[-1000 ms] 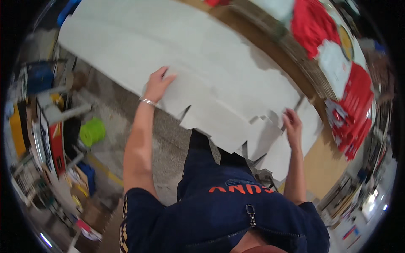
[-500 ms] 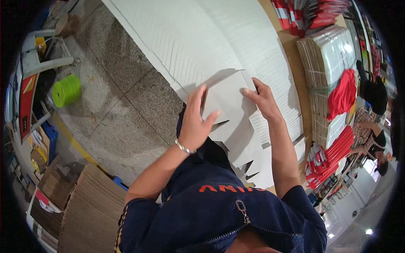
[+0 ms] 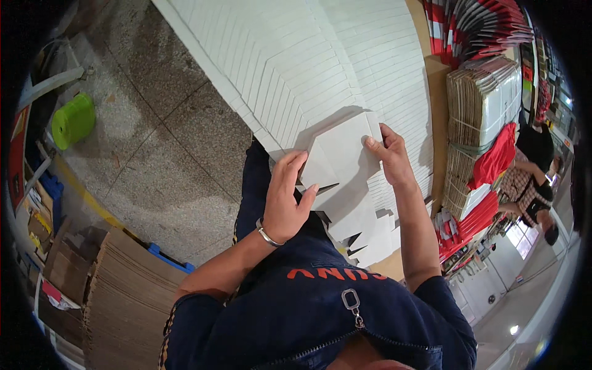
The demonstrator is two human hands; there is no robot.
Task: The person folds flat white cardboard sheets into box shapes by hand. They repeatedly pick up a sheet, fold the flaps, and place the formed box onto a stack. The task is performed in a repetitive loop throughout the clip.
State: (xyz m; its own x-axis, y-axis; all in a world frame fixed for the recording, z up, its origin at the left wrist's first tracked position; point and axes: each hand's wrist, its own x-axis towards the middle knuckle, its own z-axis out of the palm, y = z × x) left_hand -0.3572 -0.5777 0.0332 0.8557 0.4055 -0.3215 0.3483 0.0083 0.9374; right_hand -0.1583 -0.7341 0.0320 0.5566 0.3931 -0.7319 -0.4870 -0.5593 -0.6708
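A thick stack of white die-cut cardboard blanks (image 3: 342, 154) lies in front of me, with dark pointed notches along its near left side. My left hand (image 3: 287, 200) is at its left edge, fingers along the side and thumb by the top sheet. On the right edge, my right hand (image 3: 391, 157) grips the blanks, thumb on top and fingers hidden behind. Beneath and beyond spreads a long overlapping row of more white cardboard sheets (image 3: 296, 68), fanned out in many thin steps.
Strapped bundles of cardboard (image 3: 478, 111) stand to the right, with a red cloth (image 3: 496, 157) over them and red-and-white folded pieces nearby. A green spool (image 3: 74, 120) sits on the floor at left. Brown cardboard (image 3: 129, 302) is stacked lower left. Another person (image 3: 527, 185) is at far right.
My left hand has come closer against the left edge of the blanks. The right hand keeps its hold. The whole view has shifted slightly, with the spool now further left.
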